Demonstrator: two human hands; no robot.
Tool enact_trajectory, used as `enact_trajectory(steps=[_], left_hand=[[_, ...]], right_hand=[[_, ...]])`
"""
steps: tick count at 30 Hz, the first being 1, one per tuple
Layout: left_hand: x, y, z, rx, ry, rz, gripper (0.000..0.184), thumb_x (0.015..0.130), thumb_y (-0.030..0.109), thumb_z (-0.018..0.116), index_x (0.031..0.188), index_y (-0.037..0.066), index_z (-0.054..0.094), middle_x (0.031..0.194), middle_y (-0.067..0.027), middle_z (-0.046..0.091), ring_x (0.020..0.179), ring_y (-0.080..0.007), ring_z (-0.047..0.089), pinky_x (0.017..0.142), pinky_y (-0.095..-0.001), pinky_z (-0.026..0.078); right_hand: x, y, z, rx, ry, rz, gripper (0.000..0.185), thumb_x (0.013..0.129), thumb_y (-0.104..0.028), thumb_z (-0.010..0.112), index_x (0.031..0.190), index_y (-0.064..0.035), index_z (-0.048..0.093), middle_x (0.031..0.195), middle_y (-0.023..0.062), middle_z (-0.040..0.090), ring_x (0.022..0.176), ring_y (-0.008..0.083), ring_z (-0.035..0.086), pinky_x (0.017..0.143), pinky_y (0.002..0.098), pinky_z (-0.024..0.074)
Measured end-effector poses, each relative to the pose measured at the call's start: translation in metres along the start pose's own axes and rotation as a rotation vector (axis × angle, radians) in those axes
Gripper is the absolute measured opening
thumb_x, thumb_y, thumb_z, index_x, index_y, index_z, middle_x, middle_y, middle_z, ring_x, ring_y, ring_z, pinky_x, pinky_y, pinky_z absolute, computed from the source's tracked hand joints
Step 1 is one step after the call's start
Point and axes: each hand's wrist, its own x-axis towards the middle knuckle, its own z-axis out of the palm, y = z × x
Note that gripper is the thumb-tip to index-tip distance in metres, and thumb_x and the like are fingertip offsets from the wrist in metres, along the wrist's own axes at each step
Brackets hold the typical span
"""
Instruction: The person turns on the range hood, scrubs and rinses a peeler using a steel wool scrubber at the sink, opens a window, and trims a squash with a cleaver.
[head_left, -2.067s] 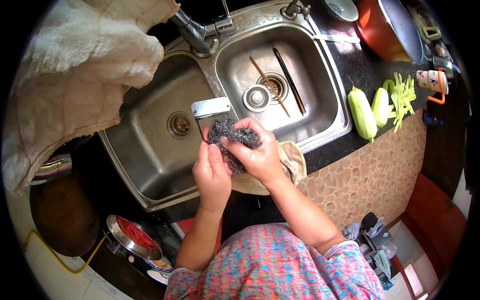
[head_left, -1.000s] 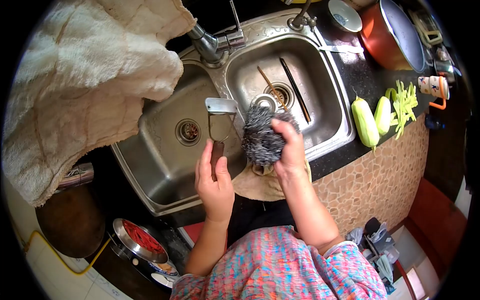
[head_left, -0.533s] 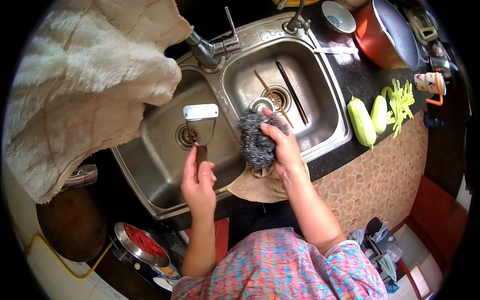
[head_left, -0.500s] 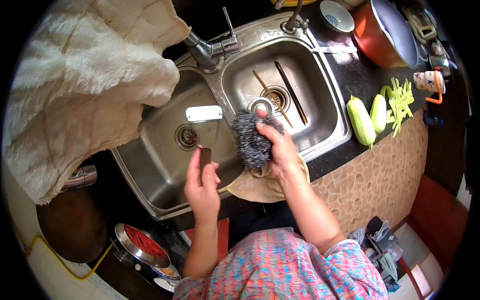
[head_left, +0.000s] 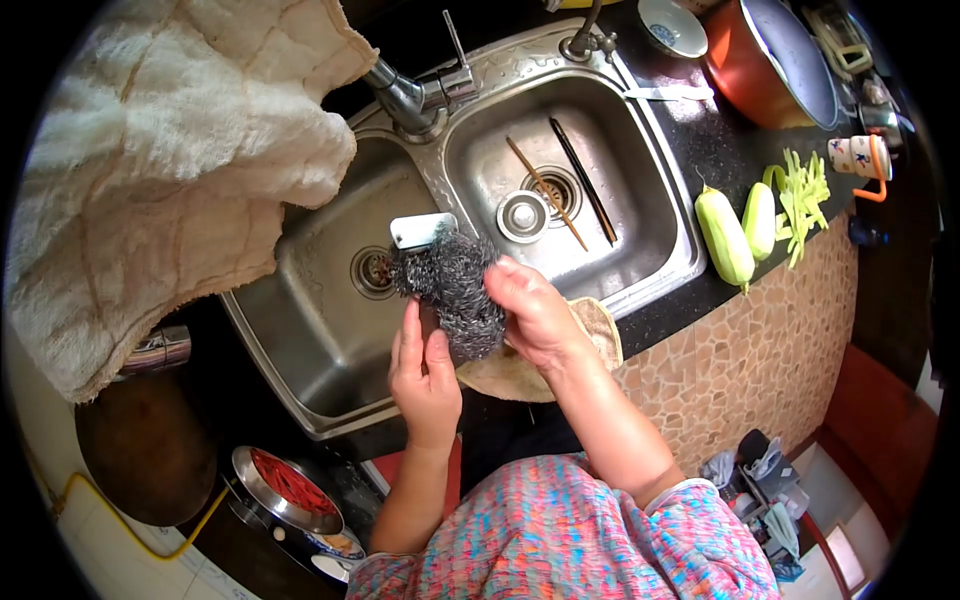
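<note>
My right hand [head_left: 540, 308] is closed on a dark grey wire scouring pad [head_left: 465, 295], its thumb and fingers at the pad's right side. The pad lies against a brown-handled tool [head_left: 428, 320], whose handle my left hand [head_left: 425, 380] grips from below. Just beyond the pad is a flat bright piece [head_left: 420, 230] with a small hole near its end. The pad hides whether this piece joins the handle. Both hands are over the near side of the steel double sink [head_left: 315, 340].
Two chopsticks [head_left: 582, 180] and a round drain strainer [head_left: 522, 215] lie in the right basin. On the right counter are peeled gourds [head_left: 724, 238], peelings [head_left: 800, 195], a bowl [head_left: 672, 30] and a red pot [head_left: 750, 75]. A cloth [head_left: 190, 150] hangs at upper left, beside the tap [head_left: 410, 100].
My right hand has brought the scouring pad left and down onto the tool. My left hand has shifted slightly right, and the bright piece has moved right too. The strainer is now uncovered.
</note>
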Motion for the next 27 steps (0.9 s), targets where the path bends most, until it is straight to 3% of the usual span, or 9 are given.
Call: enact_trajectory(steps=[1, 5, 10, 14, 15, 18, 20, 21, 27], left_hand=[[-0.002, 0.004, 0.000, -0.038, 0.005, -0.048, 0.039, 0.092, 0.003, 0.051, 0.129, -0.005, 0.047, 0.117, -0.0172, 0.059, 0.100, -0.0241, 0.059, 0.087, -0.0310, 0.045], [-0.001, -0.001, 0.002, -0.126, 0.051, -0.084, 0.039, 0.091, 0.003, 0.052, 0.129, -0.004, 0.048, 0.112, -0.0174, 0.060, 0.097, -0.0255, 0.060, 0.085, -0.0307, 0.046], [0.008, 0.005, -0.001, -0.029, 0.055, -0.022, 0.038, 0.090, 0.003, 0.053, 0.127, -0.002, 0.051, 0.106, -0.0160, 0.061, 0.093, -0.0245, 0.060, 0.082, -0.0308, 0.046], [0.017, -0.004, -0.010, -0.430, 0.281, -0.395, 0.040, 0.092, 0.004, 0.051, 0.131, -0.001, 0.048, 0.091, -0.0007, 0.060, 0.068, -0.0091, 0.051, 0.062, -0.0246, 0.046], [0.018, -0.005, -0.014, -0.374, 0.280, -0.356, 0.041, 0.092, 0.005, 0.051, 0.132, -0.001, 0.048, 0.088, 0.0015, 0.058, 0.061, -0.0069, 0.045, 0.055, -0.0218, 0.043], [0.005, 0.003, -0.009, -0.227, 0.089, -0.299, 0.041, 0.091, 0.005, 0.053, 0.131, -0.002, 0.048, 0.096, -0.0033, 0.061, 0.071, -0.0112, 0.054, 0.064, -0.0241, 0.046], [0.000, -0.001, 0.003, -0.117, -0.016, -0.149, 0.041, 0.090, 0.005, 0.055, 0.130, -0.003, 0.048, 0.119, -0.0169, 0.059, 0.103, -0.0236, 0.059, 0.087, -0.0304, 0.045], [-0.002, -0.002, 0.008, -0.164, 0.024, -0.167, 0.040, 0.091, 0.005, 0.054, 0.130, -0.003, 0.048, 0.119, -0.0165, 0.059, 0.102, -0.0237, 0.059, 0.087, -0.0308, 0.046], [0.001, -0.002, 0.011, -0.175, 0.064, -0.157, 0.039, 0.091, 0.005, 0.053, 0.129, -0.003, 0.049, 0.120, -0.0163, 0.059, 0.102, -0.0240, 0.059, 0.087, -0.0316, 0.046]], right_hand=[[0.005, 0.003, -0.002, 0.031, 0.019, -0.035, 0.035, 0.092, -0.014, 0.058, 0.121, 0.0032, 0.051, 0.109, 0.0076, 0.062, 0.096, 0.0115, 0.059, 0.085, 0.0252, 0.0478], [0.009, -0.003, 0.012, -0.305, 0.092, -0.096, 0.033, 0.090, -0.013, 0.058, 0.120, 0.0023, 0.052, 0.106, 0.0056, 0.062, 0.095, 0.0096, 0.057, 0.085, 0.0252, 0.0458], [0.016, 0.004, 0.009, -0.264, 0.076, -0.033, 0.031, 0.088, -0.009, 0.058, 0.117, 0.0028, 0.054, 0.104, 0.0058, 0.062, 0.090, 0.0095, 0.058, 0.080, 0.0239, 0.0478], [0.016, -0.002, -0.001, -0.235, 0.342, -0.128, 0.029, 0.085, -0.007, 0.057, 0.112, 0.0042, 0.057, 0.095, 0.0081, 0.064, 0.080, 0.0123, 0.061, 0.070, 0.0262, 0.0516], [0.015, -0.004, -0.001, -0.220, 0.379, -0.158, 0.029, 0.086, -0.007, 0.057, 0.113, 0.0040, 0.056, 0.096, 0.0081, 0.064, 0.080, 0.0125, 0.061, 0.070, 0.0267, 0.0522], [0.015, -0.001, 0.003, -0.241, 0.398, -0.205, 0.031, 0.089, -0.009, 0.058, 0.117, 0.0025, 0.054, 0.099, 0.0077, 0.063, 0.083, 0.0120, 0.060, 0.072, 0.0258, 0.0512], [0.016, 0.003, 0.012, -0.237, 0.281, -0.228, 0.030, 0.089, -0.010, 0.059, 0.116, 0.0014, 0.054, 0.098, 0.0062, 0.062, 0.086, 0.0105, 0.058, 0.076, 0.0240, 0.0484], [0.015, 0.005, 0.011, -0.223, 0.185, -0.190, 0.025, 0.090, -0.012, 0.058, 0.111, 0.0003, 0.056, 0.099, 0.0047, 0.061, 0.088, 0.0091, 0.056, 0.080, 0.0224, 0.0452], [0.012, 0.012, 0.012, -0.049, 0.161, -0.204, 0.018, 0.095, -0.016, 0.051, 0.104, -0.0019, 0.056, 0.104, 0.0045, 0.061, 0.092, 0.0093, 0.056, 0.084, 0.0242, 0.0449]])
